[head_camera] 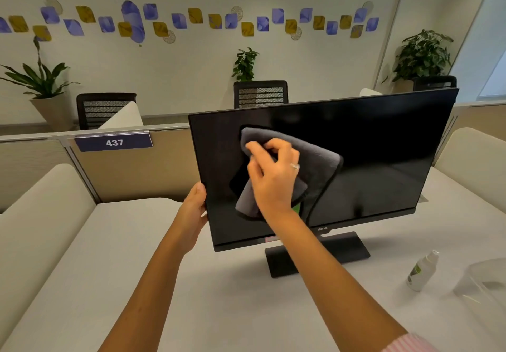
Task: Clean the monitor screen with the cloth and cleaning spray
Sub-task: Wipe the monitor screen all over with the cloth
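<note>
A black monitor (383, 154) stands on its flat base on the white desk, its screen dark. My right hand (273, 176) presses a grey cloth (317, 160) flat against the left-centre of the screen, fingers bunched on the fabric. My left hand (195, 209) grips the monitor's left edge low down, thumb on the front bezel. A small white cleaning spray bottle (421, 271) with a green label stands on the desk at the lower right, apart from both hands.
A clear plastic object (482, 280) lies right of the spray bottle. Cream padded dividers (38, 214) flank the desk on both sides. A partition with a "437" sign (113, 142) runs behind, with office chairs and potted plants beyond.
</note>
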